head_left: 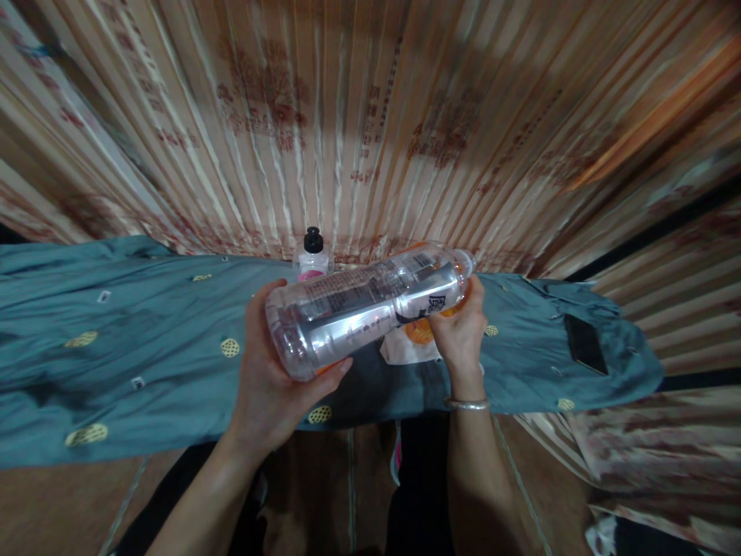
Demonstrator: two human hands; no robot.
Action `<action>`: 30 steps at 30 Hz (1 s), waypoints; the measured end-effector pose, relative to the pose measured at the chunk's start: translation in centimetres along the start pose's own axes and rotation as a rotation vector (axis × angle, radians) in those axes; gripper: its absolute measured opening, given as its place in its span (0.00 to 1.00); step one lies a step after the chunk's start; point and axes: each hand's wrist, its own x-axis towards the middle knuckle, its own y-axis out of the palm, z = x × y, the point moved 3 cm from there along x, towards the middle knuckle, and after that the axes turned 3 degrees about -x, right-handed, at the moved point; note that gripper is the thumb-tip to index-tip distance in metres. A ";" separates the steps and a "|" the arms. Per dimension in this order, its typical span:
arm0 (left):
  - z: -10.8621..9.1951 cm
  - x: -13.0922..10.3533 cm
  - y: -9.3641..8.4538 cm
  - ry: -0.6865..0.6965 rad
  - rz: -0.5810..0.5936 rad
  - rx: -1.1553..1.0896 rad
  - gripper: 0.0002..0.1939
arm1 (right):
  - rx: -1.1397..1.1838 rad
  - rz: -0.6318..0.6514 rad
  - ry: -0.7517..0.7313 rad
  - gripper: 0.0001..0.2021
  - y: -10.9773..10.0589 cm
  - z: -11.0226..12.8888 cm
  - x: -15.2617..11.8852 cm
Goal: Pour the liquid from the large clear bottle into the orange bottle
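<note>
A large clear plastic bottle [370, 297] with a silver and orange label is held tilted on its side, its base to the left and its neck to the upper right. My left hand [269, 386] wraps round the base end, thumb along the underside. Round the neck end, my right hand [460, 324] is closed, a bracelet on its wrist. Behind the bottle stands a small clear bottle [313, 255] with a black cap and some pink on it. Partly hidden below the held bottle lies a white packet [405, 349] with an orange picture.
A teal cloth [167, 340] with yellow prints covers the long narrow surface. A dark phone [586, 344] rests at its right end. Pleated patterned curtains [347, 116] hang close behind. Below is a brown tiled floor [324, 494].
</note>
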 end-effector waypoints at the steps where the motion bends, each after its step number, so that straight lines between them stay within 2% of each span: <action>1: 0.0 0.0 0.0 0.000 -0.001 -0.007 0.43 | 0.002 -0.001 0.002 0.41 0.0 0.0 0.0; 7: 0.3 0.0 0.0 0.016 0.012 -0.006 0.45 | 0.015 0.010 0.009 0.40 -0.1 0.1 0.0; 22: 0.1 0.0 -0.1 -0.038 0.032 -0.005 0.42 | 0.017 0.022 0.044 0.41 -0.2 0.2 0.0; 30: 0.2 -0.2 -0.2 -0.021 0.043 0.011 0.43 | 0.021 0.023 0.037 0.41 -0.3 0.2 0.1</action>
